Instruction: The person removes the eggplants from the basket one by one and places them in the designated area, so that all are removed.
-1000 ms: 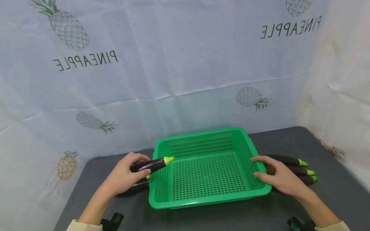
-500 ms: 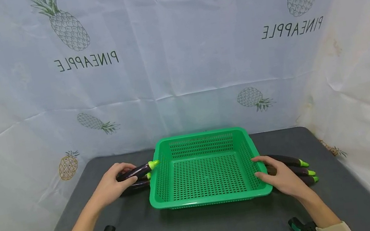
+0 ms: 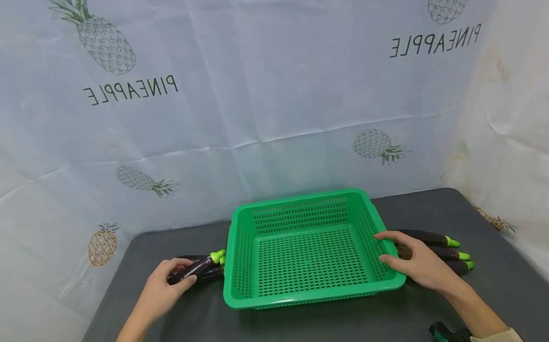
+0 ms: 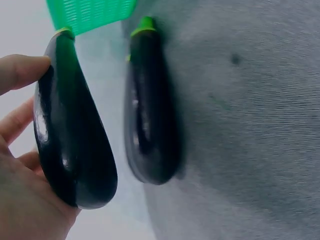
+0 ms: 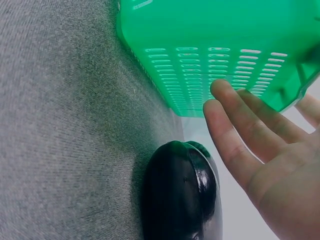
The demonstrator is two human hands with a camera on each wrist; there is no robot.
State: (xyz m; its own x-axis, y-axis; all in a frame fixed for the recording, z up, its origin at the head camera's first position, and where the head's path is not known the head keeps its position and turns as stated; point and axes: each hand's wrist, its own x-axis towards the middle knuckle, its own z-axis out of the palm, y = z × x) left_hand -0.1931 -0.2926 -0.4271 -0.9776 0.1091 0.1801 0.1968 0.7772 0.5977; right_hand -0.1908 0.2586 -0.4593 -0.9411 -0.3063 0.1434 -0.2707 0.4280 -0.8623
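Note:
A dark purple eggplant (image 3: 195, 268) with a green stem end is pinched in my left hand (image 3: 159, 290), left of the green plastic basket (image 3: 312, 296). Other eggplants lie right beside it; the left wrist view shows one eggplant (image 4: 150, 110) on the table next to the held one. My right hand (image 3: 421, 264) holds the basket's right rim, thumb and a finger over the edge. In the right wrist view, the other fingers (image 5: 227, 140) lie along the basket's slotted outer wall (image 5: 200, 30). No eggplant is inside the basket.
Several eggplants (image 3: 446, 253) lie right of the basket, partly behind my right hand; a rounded eggplant end (image 5: 175, 190) shows below the fingers. The dark grey table (image 3: 303, 341) meets a pineapple-print curtain (image 3: 269, 105) at back and sides.
My left hand has moved left and down with the eggplant, from over the basket's left rim to beside the other eggplants. The right hand and basket have stayed in place.

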